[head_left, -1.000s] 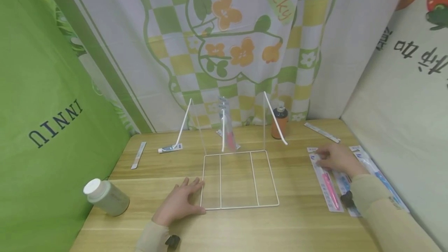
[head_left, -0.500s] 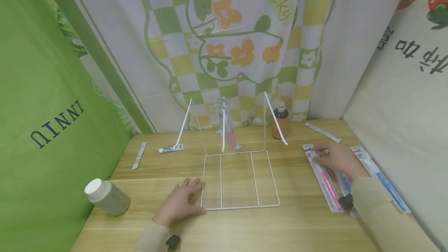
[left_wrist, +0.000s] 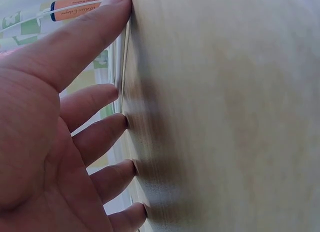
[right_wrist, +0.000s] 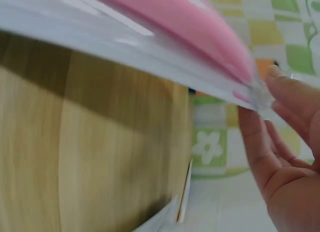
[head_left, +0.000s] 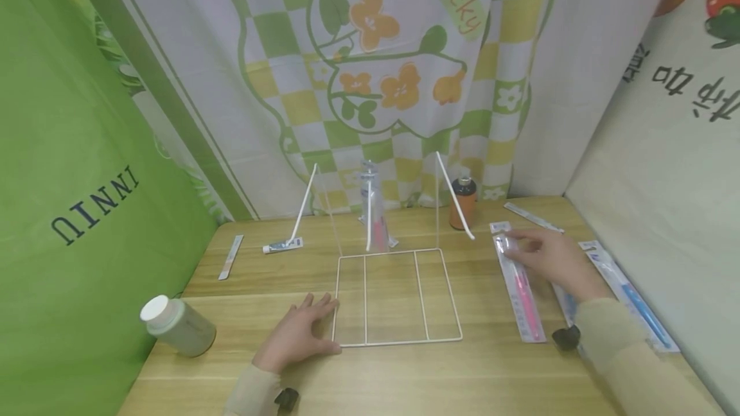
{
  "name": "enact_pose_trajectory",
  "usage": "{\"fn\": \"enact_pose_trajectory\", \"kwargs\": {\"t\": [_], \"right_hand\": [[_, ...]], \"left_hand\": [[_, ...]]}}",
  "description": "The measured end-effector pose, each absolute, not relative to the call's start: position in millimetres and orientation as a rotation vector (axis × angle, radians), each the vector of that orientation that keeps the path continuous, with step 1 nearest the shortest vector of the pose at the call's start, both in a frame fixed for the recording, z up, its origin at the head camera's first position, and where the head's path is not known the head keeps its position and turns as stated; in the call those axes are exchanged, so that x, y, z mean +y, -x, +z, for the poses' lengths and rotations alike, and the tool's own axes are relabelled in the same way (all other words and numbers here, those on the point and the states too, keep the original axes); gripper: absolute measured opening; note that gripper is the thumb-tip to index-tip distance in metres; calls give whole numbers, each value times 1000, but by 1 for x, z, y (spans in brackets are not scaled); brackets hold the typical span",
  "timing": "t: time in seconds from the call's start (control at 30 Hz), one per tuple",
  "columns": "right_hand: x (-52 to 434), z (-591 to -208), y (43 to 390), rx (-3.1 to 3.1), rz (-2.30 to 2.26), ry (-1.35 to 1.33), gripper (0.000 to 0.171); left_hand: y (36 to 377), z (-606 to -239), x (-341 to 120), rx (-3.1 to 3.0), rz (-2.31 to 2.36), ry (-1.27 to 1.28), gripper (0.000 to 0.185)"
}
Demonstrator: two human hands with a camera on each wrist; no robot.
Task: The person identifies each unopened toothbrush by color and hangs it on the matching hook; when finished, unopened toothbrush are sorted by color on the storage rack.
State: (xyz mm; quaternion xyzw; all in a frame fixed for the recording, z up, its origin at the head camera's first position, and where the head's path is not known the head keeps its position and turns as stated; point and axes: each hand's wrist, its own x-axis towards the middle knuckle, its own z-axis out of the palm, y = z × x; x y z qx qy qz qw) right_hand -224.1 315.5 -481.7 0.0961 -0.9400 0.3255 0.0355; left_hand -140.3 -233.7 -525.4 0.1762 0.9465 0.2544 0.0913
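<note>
Two hands work at a wooden table (head_left: 405, 377) holding a clear three-slot rack (head_left: 393, 294) at its centre. Flat with fingers spread, the left hand (head_left: 297, 332) presses the tabletop against the rack's near left corner. The right hand (head_left: 549, 255) pinches the top of a packaged pink toothbrush (head_left: 520, 287), right of the rack, lifted off the wood.

Matt wooden table (head_left: 405, 377) — glossy plastic pack (head_left: 516, 281)

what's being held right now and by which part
The right hand pinches the pink toothbrush pack at its far, head end. The left hand holds nothing, flat on the table.
</note>
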Motion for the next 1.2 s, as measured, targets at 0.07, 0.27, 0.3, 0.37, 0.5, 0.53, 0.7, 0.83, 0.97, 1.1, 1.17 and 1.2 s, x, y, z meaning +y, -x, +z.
{"fn": "enact_pose_trajectory", "kwargs": {"t": [0.07, 0.27, 0.3, 0.37, 0.5, 0.53, 0.7, 0.83, 0.97, 1.1, 1.17, 1.2], "right_hand": [[305, -479, 221, -2801, 1033, -323, 55], [261, -467, 205, -2516, 1170, -504, 43], [252, -465, 202, -2475, 1191, -538, 44], [234, -458, 192, -2427, 1214, -588, 44], [199, -443, 174, -2294, 1285, -727, 46], [190, -439, 170, -2257, 1303, -761, 46], [152, -418, 151, -2023, 1416, -948, 50], [126, -401, 136, -1822, 1437, -1059, 44], [105, -387, 124, -1648, 1411, -1129, 35], [91, -379, 118, -1599, 1379, -1168, 34], [87, -379, 117, -1602, 1380, -1174, 35], [85, -379, 118, -1605, 1382, -1175, 35]], "left_hand": [[140, -526, -234, 2813, 755, -521, 96], [140, -528, -233, 2809, 748, -517, 96], [140, -528, -233, 2807, 746, -520, 96], [140, -527, -233, 2806, 745, -523, 96], [139, -527, -233, 2810, 752, -521, 95], [139, -527, -233, 2812, 754, -518, 95], [139, -528, -233, 2813, 754, -514, 95], [139, -527, -233, 2813, 759, -506, 95], [140, -525, -233, 2815, 760, -501, 95], [141, -526, -233, 2814, 751, -507, 95], [141, -526, -233, 2814, 752, -511, 96], [141, -526, -233, 2813, 754, -513, 96]]}}
